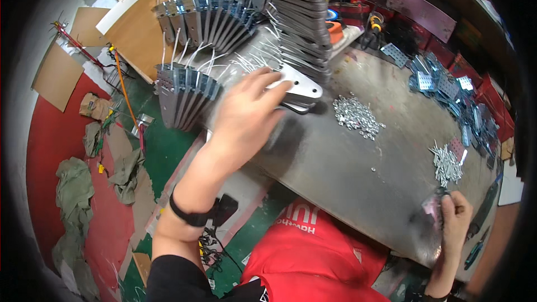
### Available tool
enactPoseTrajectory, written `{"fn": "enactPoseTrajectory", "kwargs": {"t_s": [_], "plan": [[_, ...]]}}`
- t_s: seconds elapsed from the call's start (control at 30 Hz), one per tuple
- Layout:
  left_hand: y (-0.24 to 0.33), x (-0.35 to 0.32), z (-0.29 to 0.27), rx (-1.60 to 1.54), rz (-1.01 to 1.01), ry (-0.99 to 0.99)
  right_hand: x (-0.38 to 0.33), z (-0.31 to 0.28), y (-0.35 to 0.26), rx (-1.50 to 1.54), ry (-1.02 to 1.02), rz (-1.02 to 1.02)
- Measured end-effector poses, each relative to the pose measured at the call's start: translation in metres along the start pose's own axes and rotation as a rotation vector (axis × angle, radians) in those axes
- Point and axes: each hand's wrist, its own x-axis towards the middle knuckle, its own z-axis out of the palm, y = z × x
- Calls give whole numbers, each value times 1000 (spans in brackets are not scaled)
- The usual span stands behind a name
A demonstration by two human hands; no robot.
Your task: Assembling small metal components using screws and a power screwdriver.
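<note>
1. Plate (305,81), white and three-cornered with holes, lies on top of a small dark stack on the bench (335,173), close by the foot of a tall pile of grey plates (299,17)
2. Left hand (246,114) reaches over this plate, with fingers spread and partly bent, fingertips at its surface; I cannot tell if it grips or only touches
3. Right hand (457,215) is well apart, at the right end of the bench, with thumb and fingers bent near a dark blurred object (442,191); whether they hold it, I cannot tell
4. Near the plate lie loose small nuts (357,116); just beyond the right hand, screws (446,165); farther back, a heap of perforated metal pieces (472,112)
5. About progress, I judge that the wired pieces (184,100), standing in fans at the left, are already put together; nuts, screws and heap look unused, so much seems left
</note>
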Motion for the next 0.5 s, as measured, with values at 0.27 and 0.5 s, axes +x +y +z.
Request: {"fn": "enactPoseTrajectory", "kwargs": {"t_s": [0.27, 0.5], "plan": [[13, 16, 44, 198, 213, -142, -45, 12, -12, -155, 8, -9], [161, -12, 21, -534, 225, 238, -54, 38, -25, 12, -372, -279]]}}
